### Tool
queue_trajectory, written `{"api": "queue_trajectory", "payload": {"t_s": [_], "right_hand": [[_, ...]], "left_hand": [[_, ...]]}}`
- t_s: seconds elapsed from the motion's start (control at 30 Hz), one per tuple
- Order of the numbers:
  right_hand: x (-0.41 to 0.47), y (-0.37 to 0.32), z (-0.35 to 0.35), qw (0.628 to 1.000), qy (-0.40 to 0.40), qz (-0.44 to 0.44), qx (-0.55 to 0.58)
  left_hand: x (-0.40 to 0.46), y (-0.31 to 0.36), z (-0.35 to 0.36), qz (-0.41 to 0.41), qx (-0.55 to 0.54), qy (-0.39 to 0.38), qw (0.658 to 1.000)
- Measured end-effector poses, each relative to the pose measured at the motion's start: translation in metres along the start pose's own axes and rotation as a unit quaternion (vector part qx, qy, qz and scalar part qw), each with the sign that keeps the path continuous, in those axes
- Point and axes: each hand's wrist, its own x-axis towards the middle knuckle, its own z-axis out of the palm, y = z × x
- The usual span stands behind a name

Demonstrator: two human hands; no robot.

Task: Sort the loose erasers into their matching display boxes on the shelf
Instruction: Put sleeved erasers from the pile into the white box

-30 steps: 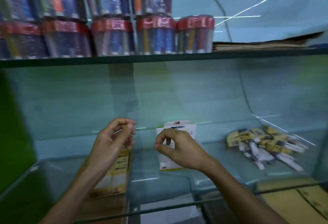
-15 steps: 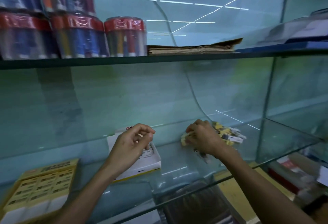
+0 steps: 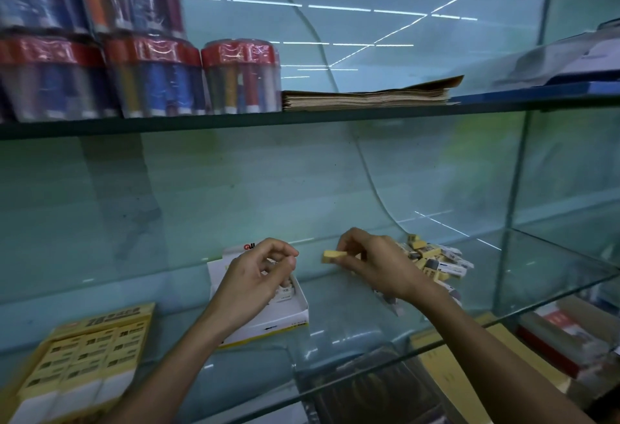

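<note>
A pile of loose yellow and white erasers (image 3: 436, 261) lies on the glass shelf (image 3: 345, 292) at the right. My right hand (image 3: 379, 267) is just left of the pile and pinches one yellow eraser (image 3: 332, 256) by its end. My left hand (image 3: 256, 277) hovers over the open white display box (image 3: 268, 318), fingers curled, pinching a small pale eraser (image 3: 272, 261) that is mostly hidden. A few white erasers lie inside that box. A yellow display box (image 3: 84, 356), filled with rows of yellow-sleeved erasers, stands at the lower left.
The upper shelf carries red-lidded tubs of pens (image 3: 240, 78) and a stack of brown paper (image 3: 365, 96). A glass side panel (image 3: 516, 188) closes the shelf on the right. Boxes and packets (image 3: 563, 339) lie on the level below.
The view swung right. My right hand reached into the loose pile and came back left with a yellow eraser. My left hand moved from the yellow box to above the white box.
</note>
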Motion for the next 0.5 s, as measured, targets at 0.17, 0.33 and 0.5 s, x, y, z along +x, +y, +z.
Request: {"api": "queue_trajectory", "payload": {"t_s": [0.17,0.33,0.5], "right_hand": [[-0.008,-0.029,0.022,0.990,0.033,-0.123,0.058],[-0.008,-0.043,0.035,0.975,0.062,-0.194,0.093],[-0.008,-0.055,0.046,0.965,0.039,-0.156,0.206]], "left_hand": [[-0.004,-0.007,-0.005,-0.018,-0.011,-0.023,1.000],[-0.010,-0.014,-0.020,-0.006,0.022,-0.024,0.999],[-0.020,-0.013,-0.029,0.049,0.049,0.014,0.998]]}}
